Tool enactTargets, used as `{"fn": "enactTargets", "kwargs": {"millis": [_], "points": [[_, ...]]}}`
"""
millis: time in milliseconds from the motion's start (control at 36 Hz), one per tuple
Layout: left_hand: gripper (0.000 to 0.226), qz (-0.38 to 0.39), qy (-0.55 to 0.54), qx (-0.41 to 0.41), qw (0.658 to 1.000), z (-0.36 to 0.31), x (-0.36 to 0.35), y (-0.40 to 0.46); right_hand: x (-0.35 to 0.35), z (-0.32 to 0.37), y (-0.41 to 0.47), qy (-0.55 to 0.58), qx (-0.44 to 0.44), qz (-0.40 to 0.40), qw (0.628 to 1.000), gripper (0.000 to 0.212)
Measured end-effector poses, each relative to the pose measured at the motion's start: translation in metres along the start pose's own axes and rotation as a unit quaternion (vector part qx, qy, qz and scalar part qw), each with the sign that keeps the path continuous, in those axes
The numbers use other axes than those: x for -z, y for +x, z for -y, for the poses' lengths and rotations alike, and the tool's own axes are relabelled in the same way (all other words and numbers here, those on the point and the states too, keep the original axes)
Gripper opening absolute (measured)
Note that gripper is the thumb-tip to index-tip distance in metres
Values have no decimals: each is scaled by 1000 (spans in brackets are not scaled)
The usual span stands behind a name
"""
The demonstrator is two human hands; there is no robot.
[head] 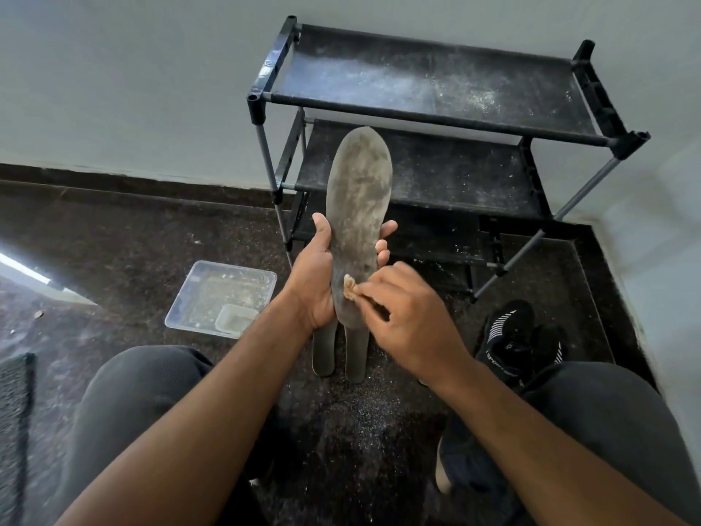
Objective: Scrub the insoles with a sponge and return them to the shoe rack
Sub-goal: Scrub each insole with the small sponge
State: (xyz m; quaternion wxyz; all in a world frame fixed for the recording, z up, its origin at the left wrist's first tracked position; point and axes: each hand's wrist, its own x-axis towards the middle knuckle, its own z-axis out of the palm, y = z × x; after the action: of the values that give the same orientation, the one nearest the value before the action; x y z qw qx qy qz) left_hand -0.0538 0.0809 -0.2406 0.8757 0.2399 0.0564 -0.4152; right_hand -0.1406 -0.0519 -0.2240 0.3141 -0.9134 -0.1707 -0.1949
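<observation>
A grey, dust-streaked insole [358, 206] stands upright in front of me, toe end up. My left hand [322, 275] grips its lower half from behind, thumb on the left edge and fingertips curled round the right edge. My right hand [406, 317] pinches a small tan sponge [349, 287] and presses it against the insole's heel part. Two more dark insoles [341, 351] lie flat on the floor under my hands, partly hidden. The black shoe rack [436, 115] stands behind, its shelves dusty and bare.
A clear plastic tray [222, 298] with dirty water and a small container sits on the dark floor at the left. A black sports shoe [512, 343] lies at the right by my knee. Grey walls meet behind the rack.
</observation>
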Motion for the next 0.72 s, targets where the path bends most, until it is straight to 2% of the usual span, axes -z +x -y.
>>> {"fn": "enactTargets", "kwargs": {"millis": [111,278,361,444,528,611,722], "points": [[101,-18,-5,-6,1000,1,2,0,-2,6,-6,42,6,55,998,17],[101,2,-4,-12,1000,-3,3,-1,7,-4,1,-5,-8,5,1000,16],[101,-11,-3,-21,1000,-4,3,-1,1,0,-6,22,-1,55,998,20],[100,-22,-12,-33,999,-4,5,-1,-1,8,-10,58,9,95,994,15],[101,-15,-15,-32,999,-6,5,-1,6,3,-3,35,-6,40,999,18],[101,-9,-10,-29,999,-6,3,-2,8,-8,1,-3,-29,10,1000,12],[100,-31,-9,-32,999,-3,1,-1,0,0,-8,14,-11,74,997,18]]}}
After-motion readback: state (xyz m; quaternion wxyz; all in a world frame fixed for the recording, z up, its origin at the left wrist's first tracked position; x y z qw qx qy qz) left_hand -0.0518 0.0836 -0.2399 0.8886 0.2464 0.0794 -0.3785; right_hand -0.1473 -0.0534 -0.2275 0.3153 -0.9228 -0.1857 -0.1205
